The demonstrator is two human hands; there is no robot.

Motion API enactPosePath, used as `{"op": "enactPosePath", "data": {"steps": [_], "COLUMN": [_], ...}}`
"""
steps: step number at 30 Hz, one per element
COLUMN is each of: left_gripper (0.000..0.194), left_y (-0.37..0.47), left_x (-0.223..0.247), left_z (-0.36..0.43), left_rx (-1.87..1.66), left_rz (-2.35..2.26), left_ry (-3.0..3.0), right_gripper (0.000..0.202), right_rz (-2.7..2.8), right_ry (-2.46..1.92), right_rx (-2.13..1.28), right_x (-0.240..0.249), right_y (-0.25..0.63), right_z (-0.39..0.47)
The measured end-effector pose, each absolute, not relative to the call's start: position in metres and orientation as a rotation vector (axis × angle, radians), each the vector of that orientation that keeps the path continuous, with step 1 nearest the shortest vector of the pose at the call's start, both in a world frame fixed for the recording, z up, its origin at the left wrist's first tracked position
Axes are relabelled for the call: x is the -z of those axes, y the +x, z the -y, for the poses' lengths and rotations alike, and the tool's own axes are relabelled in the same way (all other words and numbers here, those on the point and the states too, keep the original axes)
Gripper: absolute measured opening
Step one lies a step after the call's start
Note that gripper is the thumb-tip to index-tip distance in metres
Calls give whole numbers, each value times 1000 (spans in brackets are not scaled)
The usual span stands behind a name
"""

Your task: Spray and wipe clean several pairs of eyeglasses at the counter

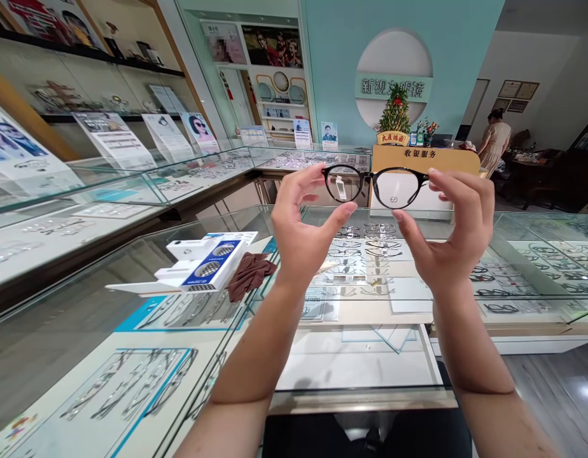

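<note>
A pair of round black-framed glasses (369, 179) is raised above the glass counter, its front towards the camera, with a small white tag behind the left lens and a small print on the right one. My left hand (303, 229) grips the left end of the frame between thumb and fingers. At the right end, my right hand (449, 232) pinches the frame near the hinge, its thumb below the lens. Below and left of my left hand, a crumpled brown cloth (250, 275) lies beside a blue and white box (210, 264) on the counter glass.
Under the glass counter (361, 310) are rows of eyeglass frames and a white open drawer (317, 369). Display cases with standing cards (115, 140) run along the left. Behind stand a yellow and white desk (425, 166) with a plant (395, 114), and a person (495, 143) at the far right.
</note>
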State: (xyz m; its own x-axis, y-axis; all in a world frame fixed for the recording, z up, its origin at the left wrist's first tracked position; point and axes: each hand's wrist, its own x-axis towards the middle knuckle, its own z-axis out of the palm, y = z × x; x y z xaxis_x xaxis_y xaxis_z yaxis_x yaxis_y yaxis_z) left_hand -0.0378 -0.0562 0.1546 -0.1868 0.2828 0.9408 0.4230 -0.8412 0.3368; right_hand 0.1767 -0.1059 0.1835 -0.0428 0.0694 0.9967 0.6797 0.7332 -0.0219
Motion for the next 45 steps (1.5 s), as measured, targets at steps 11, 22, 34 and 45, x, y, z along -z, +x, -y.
{"op": "enactPosePath", "data": {"steps": [11,22,34,45], "left_gripper": [70,67,74,74], "left_y": [-34,-29,-35,-30], "left_x": [-152,-156,-148,-152], "left_z": [53,67,51,54], "left_rx": [2235,2088,2150,2096], "left_rz": [854,803,758,750], "left_ry": [-1954,-1622,-1782,-1767], "right_gripper": [47,42,34,33], "right_rz": [1588,1627,1534,1539], "right_ry": [-629,-719,-635,-597], "right_rx": [478,-17,-75,-173], "right_x": [-181,-175,-180,-177], "right_y": [174,178,177,181], "right_z": [104,90,93,85]}}
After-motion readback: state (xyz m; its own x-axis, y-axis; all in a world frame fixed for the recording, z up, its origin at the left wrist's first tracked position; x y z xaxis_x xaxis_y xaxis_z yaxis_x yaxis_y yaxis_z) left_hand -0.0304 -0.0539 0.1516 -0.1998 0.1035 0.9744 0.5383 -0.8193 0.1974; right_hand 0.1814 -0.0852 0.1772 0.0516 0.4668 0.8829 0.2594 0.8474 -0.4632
